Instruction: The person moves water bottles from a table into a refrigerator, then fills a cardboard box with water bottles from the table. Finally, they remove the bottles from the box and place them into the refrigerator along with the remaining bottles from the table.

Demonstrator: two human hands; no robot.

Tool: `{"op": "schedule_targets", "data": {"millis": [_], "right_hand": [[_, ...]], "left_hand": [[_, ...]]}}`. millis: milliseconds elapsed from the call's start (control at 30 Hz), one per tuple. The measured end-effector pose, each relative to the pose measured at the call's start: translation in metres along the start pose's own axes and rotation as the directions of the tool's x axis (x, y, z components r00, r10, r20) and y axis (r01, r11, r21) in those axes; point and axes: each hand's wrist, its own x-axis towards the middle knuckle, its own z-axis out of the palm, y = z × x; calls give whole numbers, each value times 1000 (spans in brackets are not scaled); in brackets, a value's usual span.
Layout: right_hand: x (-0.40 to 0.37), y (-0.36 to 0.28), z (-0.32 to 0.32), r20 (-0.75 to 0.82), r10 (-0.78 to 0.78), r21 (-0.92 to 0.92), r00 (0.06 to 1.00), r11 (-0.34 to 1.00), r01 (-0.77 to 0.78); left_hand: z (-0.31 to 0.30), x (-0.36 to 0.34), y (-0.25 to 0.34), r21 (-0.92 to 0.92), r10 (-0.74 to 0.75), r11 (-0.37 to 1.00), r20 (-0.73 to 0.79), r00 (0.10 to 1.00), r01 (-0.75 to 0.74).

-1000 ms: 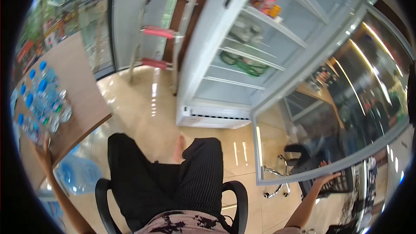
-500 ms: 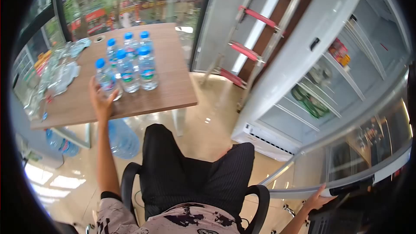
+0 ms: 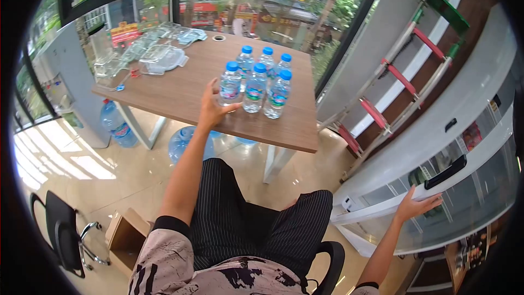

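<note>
L hand (image 3: 212, 108) half-open, cupped loosely by front-L btl (image 3: 231, 83); R hand (image 3: 416, 206) open, fingers out, at fridge dr (image 3: 472, 210).

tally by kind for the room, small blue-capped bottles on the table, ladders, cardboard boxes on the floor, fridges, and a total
Small blue-capped bottles: 6
Ladders: 1
Cardboard boxes: 1
Fridges: 1
Total: 9
</note>
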Motion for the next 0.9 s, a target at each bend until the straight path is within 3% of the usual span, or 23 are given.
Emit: {"op": "schedule_targets", "data": {"millis": [133, 233, 433, 867, 900], "right_hand": [[9, 8, 61, -88, -15, -63, 996, 998, 10], [15, 22, 99, -126, -40, -78, 991, 996, 31], [21, 47, 150, -191, -91, -182, 977, 982, 56], [21, 57, 168, -298, -146, -231, 943, 970, 77], [22, 56, 166, -282, -141, -242, 949, 968, 72]], "left_hand": [[3, 1, -2, -24, -37, 999, 9, 999, 37], [5, 1, -8, 1, 43, 999, 42, 998, -43], [3, -1, -2, 76, 56, 995, 38, 998, -59], [-2, -3, 15, 28, 40, 999, 33, 999, -41], [-3, -3, 13, 101, 64, 993, 8, 998, -64]]}}
